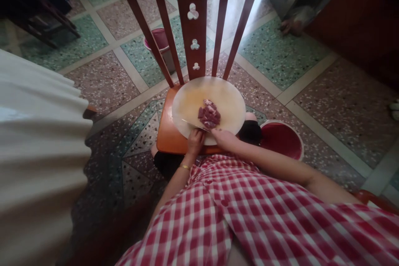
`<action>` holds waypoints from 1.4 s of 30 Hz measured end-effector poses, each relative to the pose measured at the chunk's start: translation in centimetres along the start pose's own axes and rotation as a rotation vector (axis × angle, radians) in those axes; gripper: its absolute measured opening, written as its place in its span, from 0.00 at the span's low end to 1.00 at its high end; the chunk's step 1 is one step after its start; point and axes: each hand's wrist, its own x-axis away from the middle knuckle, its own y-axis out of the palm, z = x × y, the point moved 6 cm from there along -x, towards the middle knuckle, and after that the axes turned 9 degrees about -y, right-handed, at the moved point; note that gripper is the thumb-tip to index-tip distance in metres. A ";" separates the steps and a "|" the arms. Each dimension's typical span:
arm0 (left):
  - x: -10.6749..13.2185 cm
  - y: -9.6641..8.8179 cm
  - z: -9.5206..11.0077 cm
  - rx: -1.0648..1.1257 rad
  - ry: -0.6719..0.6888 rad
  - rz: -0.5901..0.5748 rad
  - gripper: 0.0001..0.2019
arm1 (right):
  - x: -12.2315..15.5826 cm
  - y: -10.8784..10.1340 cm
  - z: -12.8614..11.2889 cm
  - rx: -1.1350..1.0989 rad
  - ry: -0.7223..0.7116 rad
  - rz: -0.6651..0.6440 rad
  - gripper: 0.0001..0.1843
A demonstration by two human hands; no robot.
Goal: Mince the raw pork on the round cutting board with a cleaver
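A round pale cutting board (193, 95) lies on the orange seat of a wooden chair (168, 137). A small heap of cut red meat (209, 115) sits near the board's front. A thin knife blade (193, 124) runs leftward along the near side of the meat. Its handle end leads into my right hand (222, 136), which is closed at the board's near rim, just below the meat. My left hand (195, 140), with a gold bangle on the wrist, is curled into a fist at the rim under the blade. What it grips is hidden.
The chair back's slats (193, 25) rise behind the board. A red basin (282, 139) stands on the tiled floor at the right. A pink bucket (162, 43) is behind the chair. White cloth (37, 141) fills the left. My checked garment (249, 216) covers the foreground.
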 end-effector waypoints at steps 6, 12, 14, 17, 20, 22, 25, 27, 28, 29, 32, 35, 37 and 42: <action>0.2 -0.4 0.1 0.015 0.008 0.021 0.08 | 1.9 0.3 0.8 0.027 0.013 0.011 0.21; 0.4 0.3 -0.5 -0.014 0.032 0.020 0.09 | -0.6 0.0 -1.0 0.028 0.018 0.004 0.15; 0.4 0.2 -0.4 -0.019 0.045 0.032 0.10 | -1.4 -0.3 -1.5 0.014 -0.018 0.018 0.13; 0.4 0.0 -0.1 -0.016 0.050 0.047 0.10 | -1.4 -0.3 -1.3 0.002 -0.058 0.024 0.13; 0.4 -0.3 0.0 0.025 0.041 0.055 0.09 | 0.0 -0.1 0.2 0.011 -0.016 0.014 0.14; 0.5 -0.5 0.0 0.057 0.036 0.067 0.09 | 1.1 0.1 1.1 0.020 0.014 0.018 0.15; 0.7 -0.6 -0.3 0.074 0.026 0.079 0.08 | 1.7 0.4 1.3 0.029 0.011 0.024 0.16; 0.7 -0.4 -0.5 0.075 0.020 0.070 0.09 | 1.3 0.7 0.8 0.035 0.013 0.003 0.16; 0.7 -0.2 -0.6 0.074 0.018 0.063 0.09 | 0.9 0.7 0.4 0.039 0.014 0.000 0.16; 0.7 -0.1 -0.7 0.072 0.017 0.058 0.09 | 0.3 0.7 0.0 0.040 0.010 0.003 0.15; 0.7 0.0 -0.7 0.053 0.020 0.057 0.10 | -1.3 0.2 -1.2 0.010 -0.034 0.039 0.14; 0.7 -0.2 -0.5 0.028 0.030 0.060 0.10 | -1.6 -0.3 -1.5 -0.018 -0.063 0.047 0.14; 0.8 -0.5 -0.2 0.020 0.042 0.062 0.10 | -0.9 -0.3 -1.0 -0.013 -0.047 0.032 0.14; 1.2 -0.9 0.0 0.042 0.065 0.090 0.09 | 1.5 0.0 0.6 0.008 0.036 0.003 0.15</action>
